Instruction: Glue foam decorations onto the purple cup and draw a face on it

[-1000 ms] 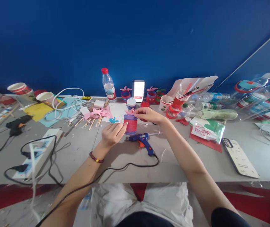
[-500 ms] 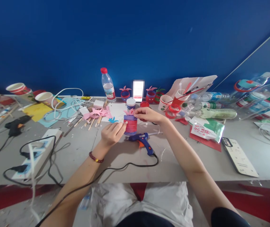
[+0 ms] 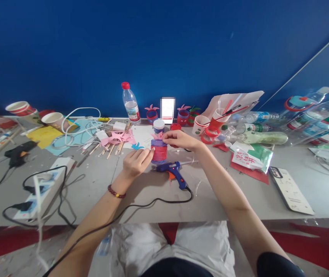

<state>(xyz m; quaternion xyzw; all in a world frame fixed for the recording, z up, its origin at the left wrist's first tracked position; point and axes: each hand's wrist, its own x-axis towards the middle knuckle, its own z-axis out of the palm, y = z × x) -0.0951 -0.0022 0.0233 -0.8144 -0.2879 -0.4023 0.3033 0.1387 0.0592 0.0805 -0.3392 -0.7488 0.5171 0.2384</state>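
A small red painted cup (image 3: 159, 153) with a purple band at its rim and a blue lower edge stands upright in front of me. My left hand (image 3: 137, 161) is closed, its thumb and fingertips at the cup's left side. From the right, my right hand (image 3: 178, 139) pinches the rim, close to a pink paper leaf cutout (image 3: 157, 136) that rises from the cup's top. The fingers partly hide what they press there. Just below lies a blue hot glue gun (image 3: 172, 169) with an orange trigger. A blue paper cutout (image 3: 137, 146) rests beside my left hand.
Behind the cup are a paint jar (image 3: 159, 125), finished-looking small pots (image 3: 183, 116) and a lit screen (image 3: 168, 109). Pink paper cutouts (image 3: 121, 137) and a plastic bottle (image 3: 131, 105) are left; plastic bottles (image 3: 265, 137) and a phone (image 3: 291, 190) right. A power strip (image 3: 47, 188) sits front left.
Both hands keep their places at the cup with almost no movement. The whole view has shifted very slightly.
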